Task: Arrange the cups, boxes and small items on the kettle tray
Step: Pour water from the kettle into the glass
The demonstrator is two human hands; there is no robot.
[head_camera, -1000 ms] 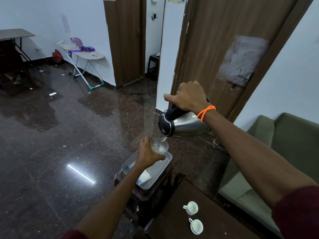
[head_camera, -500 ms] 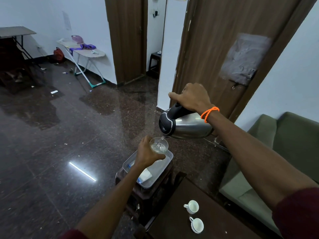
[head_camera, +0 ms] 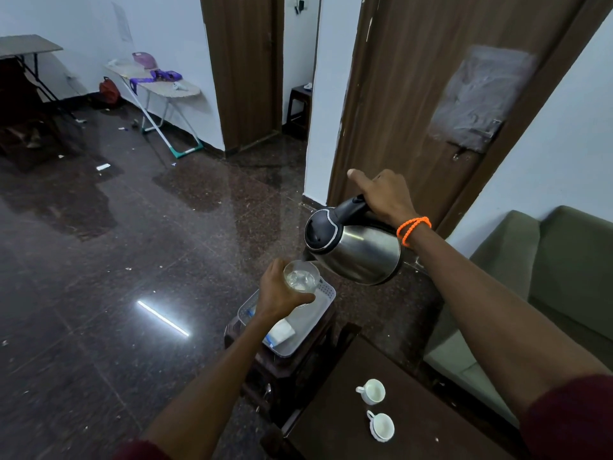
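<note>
My right hand (head_camera: 384, 194) grips the black handle of a steel kettle (head_camera: 358, 252), tilted with its spout over a clear glass (head_camera: 301, 276). My left hand (head_camera: 277, 292) holds that glass, which has water in it, above a white plastic tray (head_camera: 323, 292) on a dark stool (head_camera: 298, 356). A white box (head_camera: 282, 332) and a blue-striped item lie in the tray, partly hidden by my left forearm. Two white cups (head_camera: 373, 390) (head_camera: 381, 426) stand on the brown table (head_camera: 331, 426) at the lower right.
A green sofa (head_camera: 544, 293) sits to the right, a brown door (head_camera: 431, 94) behind the kettle. An ironing board (head_camera: 159, 84) and a folding table (head_camera: 26, 46) stand far left by the wall. Dark glossy floor (head_camera: 116, 260) spreads to the left.
The kettle has tipped back a little and its lid now faces me. My right forefinger has lifted off the handle and points out. The glass stays over the tray.
</note>
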